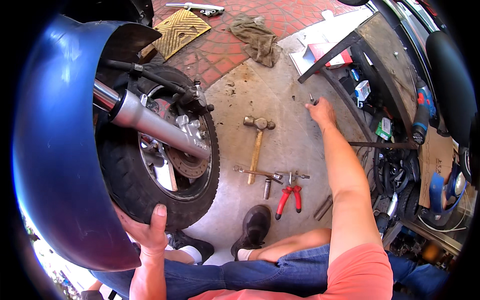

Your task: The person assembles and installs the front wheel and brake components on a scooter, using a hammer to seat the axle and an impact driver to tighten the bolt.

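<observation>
My left hand (147, 231) grips the lower edge of the black scooter tire (197, 212), its thumb raised and its fingers partly hidden beneath the blue fender (60, 150). A silver fork leg (155, 127) runs down beside the wheel's brake disc (187, 162). Stretched out over the concrete, my right hand (322, 112) has its fingers closed around a small dark piece with a thin metal tip (311, 96); its exact kind is unclear. Between my hands lie a ball-peen hammer (257, 145), a wrench (255, 173), a metal socket (267, 189) and red-handled pliers (289, 197).
A metal-framed bench (390, 55) at the right bears a blue cordless drill (423, 107), with boxes and parts beneath. A rag (256, 37) lies ahead near a yellow ramp block (181, 32). My shoe (256, 225) is close behind the tools; a metal tube (323, 207) lies right.
</observation>
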### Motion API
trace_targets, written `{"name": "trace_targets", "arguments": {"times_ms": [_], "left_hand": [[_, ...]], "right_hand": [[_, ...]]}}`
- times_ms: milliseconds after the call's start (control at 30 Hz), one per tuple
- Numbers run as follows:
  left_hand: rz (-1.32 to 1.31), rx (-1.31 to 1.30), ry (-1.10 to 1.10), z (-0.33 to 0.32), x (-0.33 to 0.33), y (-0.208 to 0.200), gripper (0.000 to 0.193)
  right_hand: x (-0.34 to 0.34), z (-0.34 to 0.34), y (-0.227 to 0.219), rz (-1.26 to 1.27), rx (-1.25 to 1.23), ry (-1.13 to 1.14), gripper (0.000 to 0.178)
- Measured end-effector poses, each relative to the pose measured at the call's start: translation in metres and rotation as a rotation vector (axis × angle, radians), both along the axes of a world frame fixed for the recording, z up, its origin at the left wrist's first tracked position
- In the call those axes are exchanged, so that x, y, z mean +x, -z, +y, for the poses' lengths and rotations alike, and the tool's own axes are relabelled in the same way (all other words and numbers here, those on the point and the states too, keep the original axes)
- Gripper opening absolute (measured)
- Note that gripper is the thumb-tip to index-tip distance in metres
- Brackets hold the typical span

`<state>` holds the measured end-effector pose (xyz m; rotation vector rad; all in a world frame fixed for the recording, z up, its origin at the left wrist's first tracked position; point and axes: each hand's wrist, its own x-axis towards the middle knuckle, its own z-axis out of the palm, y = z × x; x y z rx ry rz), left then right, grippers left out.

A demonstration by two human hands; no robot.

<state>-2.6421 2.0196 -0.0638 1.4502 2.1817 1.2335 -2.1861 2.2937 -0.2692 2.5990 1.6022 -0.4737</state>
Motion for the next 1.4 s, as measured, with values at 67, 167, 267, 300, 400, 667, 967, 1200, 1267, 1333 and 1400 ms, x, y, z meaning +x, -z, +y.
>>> {"name": "trace_targets", "arguments": {"times_ms": [67,167,267,300,400,667,967,1200,1267,1333,1400], "left_hand": [[-0.024,0.006,0.0,0.0,-0.001,0.0,0.106],[-0.124,-0.001,-0.004,0.002,0.004,-0.005,0.108],[-0.214,-0.008,0.027,0.006,0.007,-0.005,0.109],[-0.227,-0.018,0.017,0.006,0.007,-0.007,0.109],[-0.272,-0.019,-0.006,0.005,0.01,-0.008,0.108],[-0.304,-0.072,0.014,0.004,0.01,-0.012,0.109],[-0.268,-0.065,0.045,0.002,0.007,-0.012,0.111],[-0.234,-0.082,0.041,-0.003,0.002,-0.007,0.113],[-0.232,-0.12,0.021,-0.003,0.003,-0.01,0.113],[-0.302,-0.134,0.023,-0.001,0.006,-0.008,0.11],[-0.31,-0.107,0.028,-0.001,0.007,-0.009,0.108]], "right_hand": [[0.004,0.002,0.014,-0.021,0.021,-0.046,0.04],[-0.013,0.012,0.02,0.067,-0.019,-0.201,0.035],[-0.071,0.009,-0.023,0.72,-0.025,-0.262,0.023],[-0.101,0.004,-0.049,1.017,-0.031,-0.256,0.022],[-0.173,-0.016,-0.117,1.548,-0.015,-0.355,0.021],[-0.234,-0.047,-0.16,1.618,-0.043,-0.563,0.021],[-0.24,-0.042,-0.145,1.658,-0.196,-0.492,0.022],[-0.244,-0.043,-0.149,1.676,-0.19,-0.51,0.026],[-0.245,-0.043,-0.148,1.707,-0.202,-0.482,0.023],[-0.243,-0.044,-0.146,1.698,-0.209,-0.482,0.024],[-0.246,-0.045,-0.144,1.743,-0.223,-0.465,0.024]]}}
